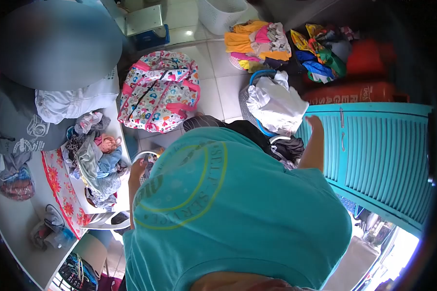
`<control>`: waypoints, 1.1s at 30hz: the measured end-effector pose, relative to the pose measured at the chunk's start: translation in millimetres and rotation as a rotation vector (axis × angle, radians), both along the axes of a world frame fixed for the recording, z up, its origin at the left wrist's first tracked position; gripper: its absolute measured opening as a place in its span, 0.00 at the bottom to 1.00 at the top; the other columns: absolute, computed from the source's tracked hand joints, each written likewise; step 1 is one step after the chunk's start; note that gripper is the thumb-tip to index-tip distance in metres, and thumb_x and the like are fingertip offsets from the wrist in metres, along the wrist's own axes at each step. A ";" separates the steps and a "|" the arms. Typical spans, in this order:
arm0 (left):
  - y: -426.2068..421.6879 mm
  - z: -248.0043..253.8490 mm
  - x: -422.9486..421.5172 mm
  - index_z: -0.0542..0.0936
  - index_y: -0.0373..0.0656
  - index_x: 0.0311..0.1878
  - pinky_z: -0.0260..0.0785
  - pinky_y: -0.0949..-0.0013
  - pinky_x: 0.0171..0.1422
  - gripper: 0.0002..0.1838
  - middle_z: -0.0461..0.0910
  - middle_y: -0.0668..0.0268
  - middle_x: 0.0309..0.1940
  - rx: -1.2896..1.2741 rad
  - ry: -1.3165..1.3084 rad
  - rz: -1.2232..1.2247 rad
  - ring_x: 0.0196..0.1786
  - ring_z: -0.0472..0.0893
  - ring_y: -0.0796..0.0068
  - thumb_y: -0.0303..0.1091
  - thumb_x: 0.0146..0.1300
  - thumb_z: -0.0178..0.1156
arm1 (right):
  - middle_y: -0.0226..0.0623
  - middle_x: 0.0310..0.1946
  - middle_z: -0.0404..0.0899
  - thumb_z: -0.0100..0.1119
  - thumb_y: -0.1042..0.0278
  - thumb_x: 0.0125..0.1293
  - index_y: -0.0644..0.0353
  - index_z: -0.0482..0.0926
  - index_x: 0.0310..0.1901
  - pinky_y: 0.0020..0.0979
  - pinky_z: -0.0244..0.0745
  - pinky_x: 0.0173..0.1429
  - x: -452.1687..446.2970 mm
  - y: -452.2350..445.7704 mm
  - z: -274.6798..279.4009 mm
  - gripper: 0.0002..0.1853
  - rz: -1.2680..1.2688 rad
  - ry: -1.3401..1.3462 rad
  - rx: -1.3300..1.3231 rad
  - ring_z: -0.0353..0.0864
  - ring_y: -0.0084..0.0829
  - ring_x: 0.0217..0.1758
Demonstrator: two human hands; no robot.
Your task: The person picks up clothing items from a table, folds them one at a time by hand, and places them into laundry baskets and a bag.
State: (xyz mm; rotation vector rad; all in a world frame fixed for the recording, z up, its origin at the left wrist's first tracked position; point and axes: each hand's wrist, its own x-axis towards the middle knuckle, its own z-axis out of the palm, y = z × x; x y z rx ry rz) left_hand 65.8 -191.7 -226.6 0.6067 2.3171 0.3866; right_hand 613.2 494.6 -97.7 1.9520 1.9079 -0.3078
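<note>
My left hand is beside a round basket with a pale rim, close to a heap of mixed clothes on the white counter. Its fingers are small and partly hidden, so I cannot see whether they grip anything. On the other side, my right hand is raised with its fingers apart, near the edge of a white cloth. That cloth lies over a grey basket with a blue rim. Dark clothing lies below it, partly hidden by my teal shirt.
A patterned bag with pink handles rests on the tiled floor. Yellow and orange clothes and a colourful pile sit farther back. Teal louvred doors stand at the right. A blurred patch hides the upper left.
</note>
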 end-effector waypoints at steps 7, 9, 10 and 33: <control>1.5 -18.5 14.7 0.79 0.44 0.47 0.71 0.59 0.50 0.21 0.80 0.55 0.43 0.039 -0.187 0.138 0.47 0.79 0.57 0.48 0.54 0.61 | 0.35 0.33 0.77 0.55 0.49 0.58 0.54 0.77 0.43 0.43 0.68 0.36 -70.7 40.5 -41.9 0.19 0.384 0.234 -0.403 0.75 0.34 0.38; 6.7 3.5 12.8 0.81 0.44 0.44 0.71 0.59 0.49 0.24 0.81 0.54 0.41 -0.093 -0.185 0.150 0.46 0.79 0.55 0.54 0.53 0.59 | 0.30 0.51 0.70 0.55 0.47 0.59 0.40 0.67 0.59 0.52 0.67 0.40 -156.9 28.2 9.5 0.26 -0.047 0.218 -0.524 0.71 0.38 0.49; -2.3 -15.6 11.4 0.81 0.43 0.43 0.71 0.59 0.50 0.27 0.81 0.54 0.40 -0.100 -0.162 0.169 0.46 0.79 0.55 0.57 0.52 0.58 | 0.31 0.51 0.71 0.53 0.46 0.60 0.39 0.66 0.61 0.55 0.66 0.41 -161.6 61.8 -22.3 0.27 0.052 0.320 -0.562 0.71 0.40 0.51; -76.7 24.9 -126.9 0.77 0.50 0.51 0.69 0.53 0.53 0.18 0.72 0.51 0.53 -0.219 0.482 1.501 0.49 0.76 0.49 0.35 0.55 0.58 | 0.51 0.57 0.70 0.50 0.68 0.64 0.67 0.68 0.58 0.34 0.60 0.66 -685.5 -20.1 52.0 0.22 1.463 0.196 -0.440 0.67 0.45 0.62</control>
